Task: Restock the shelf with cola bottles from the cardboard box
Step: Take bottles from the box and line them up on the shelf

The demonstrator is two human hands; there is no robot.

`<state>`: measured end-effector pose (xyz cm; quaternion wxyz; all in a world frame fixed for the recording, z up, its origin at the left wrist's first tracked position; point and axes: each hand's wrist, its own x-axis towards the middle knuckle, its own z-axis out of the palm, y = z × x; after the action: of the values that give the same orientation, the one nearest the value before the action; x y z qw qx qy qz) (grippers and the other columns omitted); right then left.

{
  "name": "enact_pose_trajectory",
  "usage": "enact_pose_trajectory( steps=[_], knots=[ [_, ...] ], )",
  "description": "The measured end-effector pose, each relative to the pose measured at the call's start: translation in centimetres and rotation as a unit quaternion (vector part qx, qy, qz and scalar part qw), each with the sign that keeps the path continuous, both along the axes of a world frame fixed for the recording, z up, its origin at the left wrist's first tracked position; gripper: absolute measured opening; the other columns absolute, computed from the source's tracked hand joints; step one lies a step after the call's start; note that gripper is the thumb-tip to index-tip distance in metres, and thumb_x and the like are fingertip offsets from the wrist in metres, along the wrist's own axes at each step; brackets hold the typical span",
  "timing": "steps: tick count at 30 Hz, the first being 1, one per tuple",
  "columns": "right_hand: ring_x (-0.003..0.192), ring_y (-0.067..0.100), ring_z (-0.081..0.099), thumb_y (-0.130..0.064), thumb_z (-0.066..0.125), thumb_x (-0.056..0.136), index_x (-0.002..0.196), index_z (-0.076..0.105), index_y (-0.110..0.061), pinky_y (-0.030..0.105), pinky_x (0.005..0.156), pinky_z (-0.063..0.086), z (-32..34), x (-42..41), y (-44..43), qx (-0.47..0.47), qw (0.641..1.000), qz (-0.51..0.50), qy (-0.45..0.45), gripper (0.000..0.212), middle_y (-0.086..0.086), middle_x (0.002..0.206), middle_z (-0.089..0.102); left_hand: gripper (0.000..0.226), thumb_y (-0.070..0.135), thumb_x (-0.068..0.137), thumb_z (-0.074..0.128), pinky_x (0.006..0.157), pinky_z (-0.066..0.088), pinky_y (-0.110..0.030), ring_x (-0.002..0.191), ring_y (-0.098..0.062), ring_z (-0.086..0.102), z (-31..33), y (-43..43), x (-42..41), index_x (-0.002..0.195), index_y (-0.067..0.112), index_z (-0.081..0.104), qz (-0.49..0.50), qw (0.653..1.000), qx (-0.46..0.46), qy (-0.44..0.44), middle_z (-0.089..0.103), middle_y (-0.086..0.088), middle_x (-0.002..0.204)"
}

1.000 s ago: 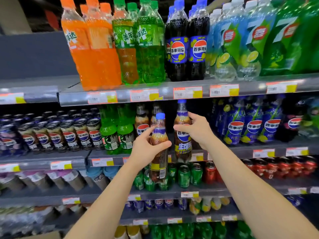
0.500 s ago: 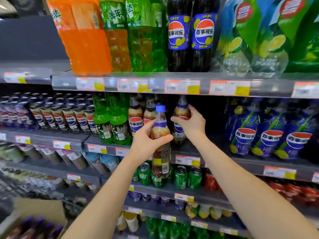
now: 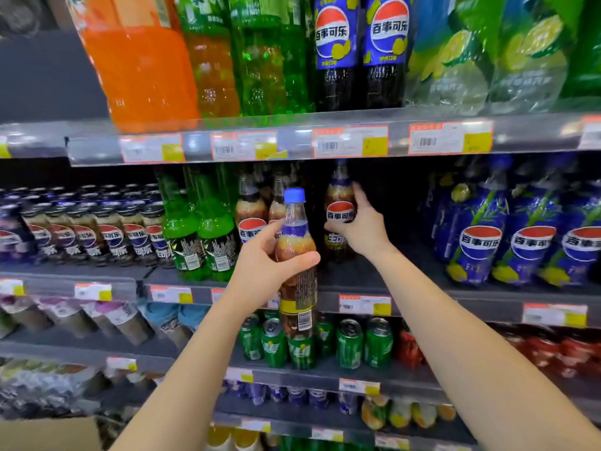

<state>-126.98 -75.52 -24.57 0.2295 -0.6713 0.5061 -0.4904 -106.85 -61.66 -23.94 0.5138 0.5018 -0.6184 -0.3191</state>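
My left hand (image 3: 270,258) grips a brown cola bottle (image 3: 297,288) with a blue cap, upright in front of the middle shelf (image 3: 374,278). My right hand (image 3: 364,227) is wrapped around a second cola bottle (image 3: 340,211) that stands on that shelf, deep in a dark gap. Two more cola bottles (image 3: 252,219) of the same kind stand just left of the gap. A corner of the cardboard box (image 3: 48,434) shows at the bottom left.
Green bottles (image 3: 198,229) and small dark cola bottles (image 3: 97,232) fill the shelf to the left, blue cola bottles (image 3: 520,236) to the right. Large bottles (image 3: 338,53) stand on the shelf above. Green cans (image 3: 349,343) line the shelf below.
My right hand has pushed its bottle further back into the shelf gap. The view has moved closer and lower. My left hand still holds its bottle in front.
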Motion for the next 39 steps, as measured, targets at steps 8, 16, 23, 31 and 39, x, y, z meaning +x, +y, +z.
enact_pose_trajectory(
  steps=[8,16,23,31,39],
  knots=[
    [0.125,0.028,0.056,-0.035,0.086,0.075,0.156,0.028,-0.034,0.032,0.105,0.044,-2.1,1.9,-4.1,-0.026,0.998,-0.050,-0.036,0.100,0.006,0.134,0.063,0.083,0.048,0.064,0.093,0.086,0.062,-0.029,0.100,-0.013,0.076,-0.2,-0.6,1.1,0.139,0.035,0.059,-0.051,0.998,-0.041,0.019,0.079,0.006,0.109],
    [0.120,0.029,0.061,-0.035,0.086,0.076,0.157,0.026,-0.035,0.028,0.097,0.043,-1.7,2.7,-6.9,-0.023,0.996,-0.082,-0.009,0.101,0.007,0.132,0.065,0.083,0.048,0.063,0.098,0.085,0.062,-0.034,0.104,-0.021,0.076,-1.0,-1.2,1.6,0.136,0.038,0.060,-0.105,0.992,-0.027,0.064,0.079,-0.002,0.112],
    [0.123,0.031,0.058,-0.033,0.086,0.078,0.159,0.024,-0.033,0.025,0.093,0.041,-1.2,2.9,-7.8,0.005,0.996,-0.087,-0.017,0.102,0.012,0.135,0.062,0.069,0.044,0.060,0.098,0.078,0.062,-0.028,0.100,-0.018,0.077,-1.1,-1.4,1.1,0.117,0.050,0.060,-0.119,0.989,-0.018,0.087,0.080,0.001,0.109],
    [0.135,0.030,0.050,-0.034,0.088,0.075,0.161,0.019,-0.023,0.036,0.110,0.043,0.7,3.2,-4.3,0.047,0.986,-0.127,-0.092,0.111,0.012,0.147,0.053,0.076,0.039,0.069,0.095,0.081,0.061,-0.032,0.101,-0.021,0.077,-0.2,-1.3,0.9,0.136,0.032,0.061,-0.138,0.988,-0.023,0.072,0.079,-0.001,0.111],
    [0.111,0.028,0.070,-0.004,0.057,0.073,0.127,0.066,-0.032,0.038,0.086,0.059,2.1,-2.3,8.8,0.208,0.913,0.317,-0.152,0.062,0.007,0.123,0.071,0.055,0.029,0.075,0.093,0.079,0.062,-0.033,0.098,-0.020,0.077,2.3,-2.0,-2.0,0.125,0.029,0.070,-0.126,0.989,0.003,0.076,0.080,-0.001,0.107]
  ],
)
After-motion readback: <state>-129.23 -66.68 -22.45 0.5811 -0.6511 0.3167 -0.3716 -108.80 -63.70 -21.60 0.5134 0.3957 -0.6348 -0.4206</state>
